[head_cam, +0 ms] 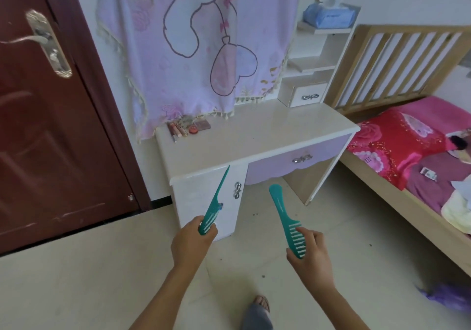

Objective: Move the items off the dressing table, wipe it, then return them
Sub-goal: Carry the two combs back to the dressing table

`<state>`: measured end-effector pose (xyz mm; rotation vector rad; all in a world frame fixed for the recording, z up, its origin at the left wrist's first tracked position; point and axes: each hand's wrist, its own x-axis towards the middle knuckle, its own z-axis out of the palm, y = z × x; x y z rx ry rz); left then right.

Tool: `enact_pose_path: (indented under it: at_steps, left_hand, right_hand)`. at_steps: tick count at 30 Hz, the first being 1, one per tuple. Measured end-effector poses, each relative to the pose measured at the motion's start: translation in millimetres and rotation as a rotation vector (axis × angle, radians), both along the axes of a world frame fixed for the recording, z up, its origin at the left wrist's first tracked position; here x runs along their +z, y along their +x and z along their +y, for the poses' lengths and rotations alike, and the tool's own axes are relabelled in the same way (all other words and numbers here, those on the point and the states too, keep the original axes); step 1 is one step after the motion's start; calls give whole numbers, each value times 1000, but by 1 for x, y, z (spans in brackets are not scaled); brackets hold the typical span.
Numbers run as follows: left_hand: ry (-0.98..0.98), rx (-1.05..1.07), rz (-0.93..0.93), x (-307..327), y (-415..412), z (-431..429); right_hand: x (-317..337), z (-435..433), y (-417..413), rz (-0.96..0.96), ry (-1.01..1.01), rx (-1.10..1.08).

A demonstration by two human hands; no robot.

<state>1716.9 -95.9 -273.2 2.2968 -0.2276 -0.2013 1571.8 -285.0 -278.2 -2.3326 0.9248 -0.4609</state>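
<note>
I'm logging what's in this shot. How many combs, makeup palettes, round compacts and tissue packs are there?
Combs: 2, a tail comb in the left hand, a wide comb in the right hand
Makeup palette: 1, on the dressing table
Round compact: 1, beside the palette
Tissue pack: 1, on the shelf
Total: 5

brown door (51, 138) left | bunny cloth (193, 49) hanging | bed (397, 148) right, pink-red cover
</note>
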Motion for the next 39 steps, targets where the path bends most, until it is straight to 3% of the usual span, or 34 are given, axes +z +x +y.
enact_pose_path:
  at_steps: [13,21,31,39]
  left_hand:
    - [21,182,-132,22,162,-130]
    - [131,246,-18,-20,227,-164]
    - [423,144,56,-52,352,-225]
    - [612,155,58,-61,384,-246]
  right_hand:
    - [12,-140,216,-101,7,310]
    - [-7,-167,297,51,107,426]
    - [-13,-201,386,129,82,357]
    - [-21,-217,417,259,61,447]
